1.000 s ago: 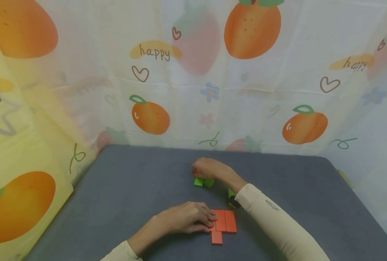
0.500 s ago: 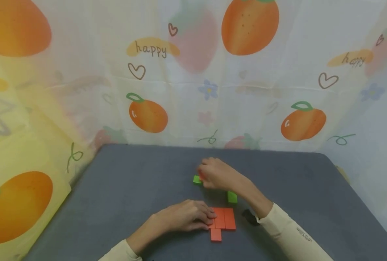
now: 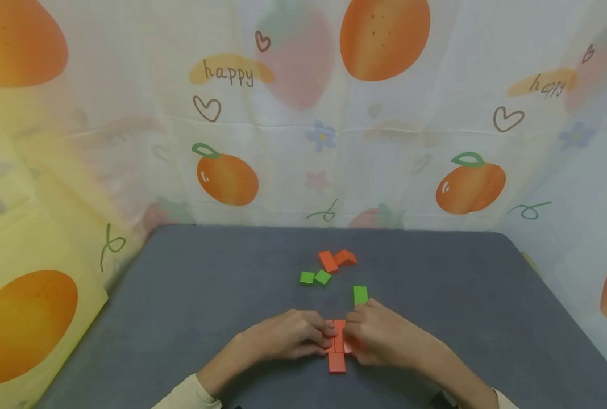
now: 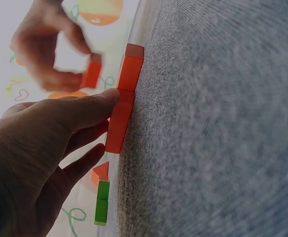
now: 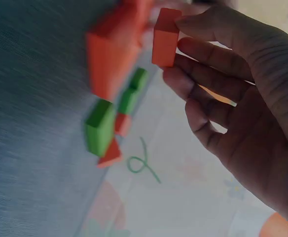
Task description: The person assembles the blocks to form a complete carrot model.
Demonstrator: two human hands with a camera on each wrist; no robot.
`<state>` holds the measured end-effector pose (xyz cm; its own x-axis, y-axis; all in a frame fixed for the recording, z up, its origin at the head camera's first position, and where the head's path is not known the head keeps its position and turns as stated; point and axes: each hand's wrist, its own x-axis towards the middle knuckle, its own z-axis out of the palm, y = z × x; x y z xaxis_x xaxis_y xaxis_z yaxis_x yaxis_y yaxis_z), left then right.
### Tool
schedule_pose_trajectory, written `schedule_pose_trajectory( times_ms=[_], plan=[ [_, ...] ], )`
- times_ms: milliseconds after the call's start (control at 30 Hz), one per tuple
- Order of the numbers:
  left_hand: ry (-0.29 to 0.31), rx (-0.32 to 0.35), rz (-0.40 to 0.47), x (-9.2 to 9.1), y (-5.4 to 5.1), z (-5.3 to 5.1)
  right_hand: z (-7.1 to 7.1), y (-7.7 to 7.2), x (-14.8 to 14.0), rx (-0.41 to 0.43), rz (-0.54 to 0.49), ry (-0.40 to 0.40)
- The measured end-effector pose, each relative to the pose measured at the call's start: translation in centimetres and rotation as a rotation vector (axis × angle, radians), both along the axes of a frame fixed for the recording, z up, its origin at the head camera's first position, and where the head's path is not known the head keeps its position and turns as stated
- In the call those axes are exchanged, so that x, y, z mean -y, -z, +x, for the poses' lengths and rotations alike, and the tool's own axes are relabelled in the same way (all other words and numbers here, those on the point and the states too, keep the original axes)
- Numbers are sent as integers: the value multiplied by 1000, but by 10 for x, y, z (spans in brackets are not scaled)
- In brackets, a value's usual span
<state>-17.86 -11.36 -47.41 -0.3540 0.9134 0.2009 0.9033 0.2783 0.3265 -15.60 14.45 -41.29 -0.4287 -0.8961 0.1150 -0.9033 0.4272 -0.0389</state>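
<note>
Several red blocks lie side by side on the grey table, with a small red block against their near edge. My left hand grips the leftmost red block at its ends, thumb near and fingers far, in the left wrist view. My right hand is over the right end of the group. In the right wrist view, the right hand pinches a small red block between thumb and fingers, held above the table. The right hand hides part of the group in the head view.
Beyond the hands are two small green blocks, a red rectangular block and a red wedge. A green block stands just past my right hand. Printed cloth hangs behind the table.
My right hand has moved from the far green blocks back toward me, carrying a red block to the red group. My left hand has stayed in place.
</note>
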Motion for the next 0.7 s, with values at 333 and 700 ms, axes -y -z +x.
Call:
schedule_pose_trajectory(
  times_ms=[333,700],
  plan=[
    [-6,10,-9,0,-1,1,15,18,-8,28,-18,4],
    [-20,16,-15,-1,-1,1,24,24,-5,-78,-3,6]
  ],
)
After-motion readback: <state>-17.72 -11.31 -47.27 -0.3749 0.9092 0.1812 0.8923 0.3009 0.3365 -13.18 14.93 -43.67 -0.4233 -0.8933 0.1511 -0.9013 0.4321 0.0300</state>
